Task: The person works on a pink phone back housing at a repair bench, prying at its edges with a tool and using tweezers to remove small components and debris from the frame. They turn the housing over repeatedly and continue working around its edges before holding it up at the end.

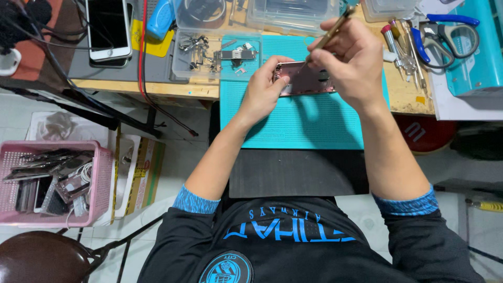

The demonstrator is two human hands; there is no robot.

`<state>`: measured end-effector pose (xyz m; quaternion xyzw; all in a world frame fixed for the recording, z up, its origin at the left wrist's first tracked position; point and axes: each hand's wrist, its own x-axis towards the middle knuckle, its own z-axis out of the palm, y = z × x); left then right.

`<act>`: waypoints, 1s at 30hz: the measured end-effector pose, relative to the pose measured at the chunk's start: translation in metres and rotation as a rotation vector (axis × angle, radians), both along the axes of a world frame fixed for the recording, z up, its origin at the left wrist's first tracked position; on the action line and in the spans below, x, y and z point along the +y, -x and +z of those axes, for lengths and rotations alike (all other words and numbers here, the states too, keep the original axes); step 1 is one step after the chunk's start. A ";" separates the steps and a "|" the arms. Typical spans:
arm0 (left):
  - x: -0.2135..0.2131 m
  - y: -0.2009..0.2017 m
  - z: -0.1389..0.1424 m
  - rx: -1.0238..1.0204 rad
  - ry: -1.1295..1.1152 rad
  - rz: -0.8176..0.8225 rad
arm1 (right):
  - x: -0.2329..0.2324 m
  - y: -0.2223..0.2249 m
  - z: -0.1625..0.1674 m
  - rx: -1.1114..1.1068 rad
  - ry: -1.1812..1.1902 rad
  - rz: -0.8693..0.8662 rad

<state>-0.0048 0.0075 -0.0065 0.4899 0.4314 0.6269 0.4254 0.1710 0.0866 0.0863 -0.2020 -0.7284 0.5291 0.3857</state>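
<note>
A pink phone housing [301, 79], opened up, lies on a teal work mat [293, 123] on the wooden bench. My left hand [262, 91] grips its left end and steadies it. My right hand [350, 62] holds a thin brass-coloured screwdriver [331, 32], tilted, with its tip down inside the housing. My right hand hides the right part of the housing.
A clear tray of small phone parts [209, 52] sits just left of the housing. A white phone [108, 29] lies at far left. Screwdrivers [401, 47] and blue-handled scissors [448, 32] lie at right. A pink basket of old phone parts [52, 181] stands on the floor.
</note>
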 end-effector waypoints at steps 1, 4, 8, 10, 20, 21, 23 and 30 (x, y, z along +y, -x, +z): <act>0.000 0.000 0.002 -0.031 -0.012 -0.013 | 0.001 0.006 0.004 0.021 -0.030 0.018; -0.002 0.000 0.007 -0.039 -0.021 -0.013 | 0.004 0.029 0.017 0.038 -0.112 0.044; -0.006 0.002 0.012 0.083 -0.036 0.051 | 0.009 0.088 0.029 -0.035 -0.221 0.149; -0.007 0.002 0.013 0.098 -0.020 0.067 | 0.004 0.112 0.031 -0.081 -0.261 0.235; -0.002 -0.003 0.013 0.018 -0.054 0.104 | -0.023 0.173 0.037 -0.369 -0.414 0.220; -0.002 -0.003 0.012 -0.013 -0.092 0.098 | -0.023 0.174 0.037 -0.366 -0.394 0.224; -0.002 -0.002 0.012 0.036 -0.040 0.105 | -0.022 0.173 0.034 -0.360 -0.354 0.229; -0.007 -0.002 0.010 0.128 -0.074 0.070 | 0.009 0.112 0.027 -0.040 -0.551 0.071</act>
